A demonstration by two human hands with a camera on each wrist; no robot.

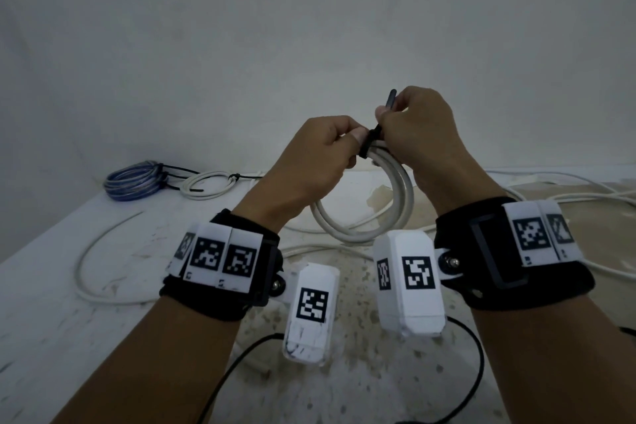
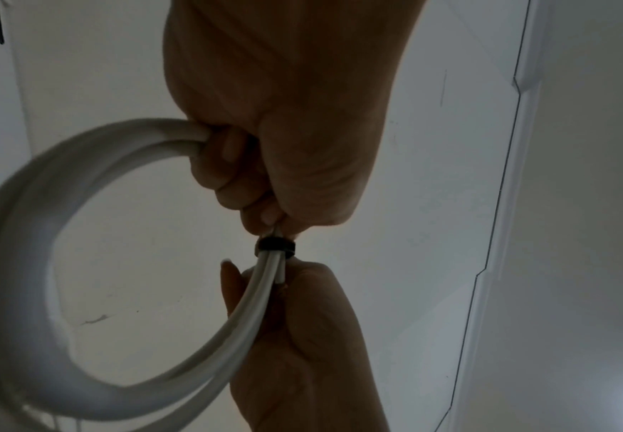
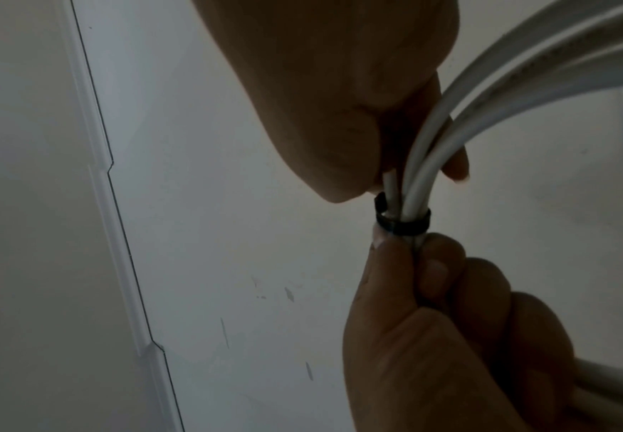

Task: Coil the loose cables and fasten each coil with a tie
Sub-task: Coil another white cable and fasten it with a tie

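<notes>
A white cable coil point(image 1: 361, 231) hangs in the air between both hands, above the table. A black tie point(image 1: 370, 143) is looped tight round its top strands; its tail point(image 1: 392, 100) sticks straight up. My left hand point(image 1: 344, 144) grips the coil just left of the tie, thumb against the band. My right hand point(image 1: 395, 117) pinches the tie's tail. In the left wrist view the tie point(image 2: 275, 245) rings the strands between both hands, and the coil point(image 2: 25, 263) curves off to the left. The right wrist view shows the same tie point(image 3: 404, 222) close up, under the white strands point(image 3: 487, 87).
A tied blue coil point(image 1: 136, 181) and a small tied white coil point(image 1: 210, 184) lie at the table's back left. A loose white cable point(image 1: 103, 251) curves on the left, and more white cable point(image 1: 568, 189) runs on the right. A black lead point(image 1: 241, 361) trails below my wrists.
</notes>
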